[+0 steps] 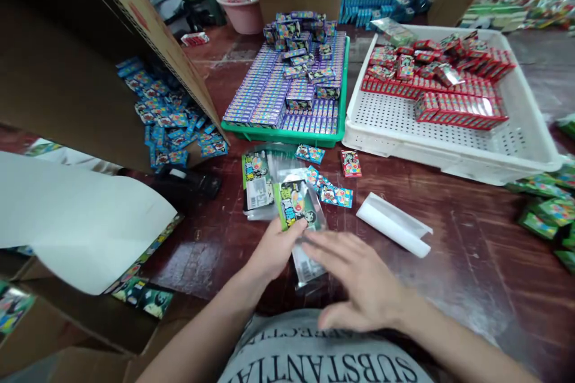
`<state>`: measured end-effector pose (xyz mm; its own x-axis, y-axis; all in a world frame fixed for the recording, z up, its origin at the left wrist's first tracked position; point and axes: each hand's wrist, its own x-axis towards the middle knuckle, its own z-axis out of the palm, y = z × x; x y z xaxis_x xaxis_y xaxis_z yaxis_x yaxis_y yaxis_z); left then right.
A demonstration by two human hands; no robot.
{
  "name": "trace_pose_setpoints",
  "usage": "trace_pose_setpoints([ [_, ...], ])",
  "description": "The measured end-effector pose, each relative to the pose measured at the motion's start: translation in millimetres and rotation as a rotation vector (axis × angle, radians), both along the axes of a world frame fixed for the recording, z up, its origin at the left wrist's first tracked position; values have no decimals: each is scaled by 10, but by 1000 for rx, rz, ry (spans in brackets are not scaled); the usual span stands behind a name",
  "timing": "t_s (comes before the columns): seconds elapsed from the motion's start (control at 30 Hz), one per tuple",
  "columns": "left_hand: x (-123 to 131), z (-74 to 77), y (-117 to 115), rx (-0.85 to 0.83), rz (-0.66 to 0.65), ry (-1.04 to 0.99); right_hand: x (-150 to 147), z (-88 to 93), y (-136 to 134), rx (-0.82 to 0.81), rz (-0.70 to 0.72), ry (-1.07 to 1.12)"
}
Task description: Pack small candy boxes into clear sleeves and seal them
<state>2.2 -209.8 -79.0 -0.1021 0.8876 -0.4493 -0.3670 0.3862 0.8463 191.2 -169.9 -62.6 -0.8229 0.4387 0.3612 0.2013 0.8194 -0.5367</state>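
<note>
My left hand (pixel 274 249) pinches a clear plastic bag with a green printed card (pixel 297 202) just above the dark wooden table. My right hand (pixel 354 278) hovers flat beside it, fingers stretched out and blurred, touching the bag's lower clear part. A second bag with a green card (pixel 257 181) lies on a stack of clear bags just behind. Small blue candy boxes (pixel 335 195) and one red box (pixel 350 163) lie loose beyond the bags.
A green tray (pixel 287 133) holds stacked purple boxes. A white perforated crate (pixel 449 149) holds red boxes. A tipped cardboard box (pixel 67 72) spills blue boxes at left. A white folded card (pixel 395 224) lies at right. Green packets (pixel 545 206) sit far right. A pink basin (pixel 240 9) stands behind.
</note>
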Motion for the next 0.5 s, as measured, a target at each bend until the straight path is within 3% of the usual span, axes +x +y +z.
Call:
trace_pose_setpoints([
  [0.13, -65, -29, -29, 105, -396, 203, 38, 8, 349, -23, -212, 3],
  [0.2, -99, -28, -36, 158, -570, 285, 24, -3, 438, 4, -251, -40],
  [0.33, -166, -41, -25, 234, -680, 346, 1, 85, 493, -65, -220, -131],
  [0.4, -208, -34, -19, 241, -722, 265, 33, 203, 547, -158, -101, -215],
  [0.5, -263, 0, -9, 168, -732, 61, 107, 385, 682, -326, 263, -270],
])
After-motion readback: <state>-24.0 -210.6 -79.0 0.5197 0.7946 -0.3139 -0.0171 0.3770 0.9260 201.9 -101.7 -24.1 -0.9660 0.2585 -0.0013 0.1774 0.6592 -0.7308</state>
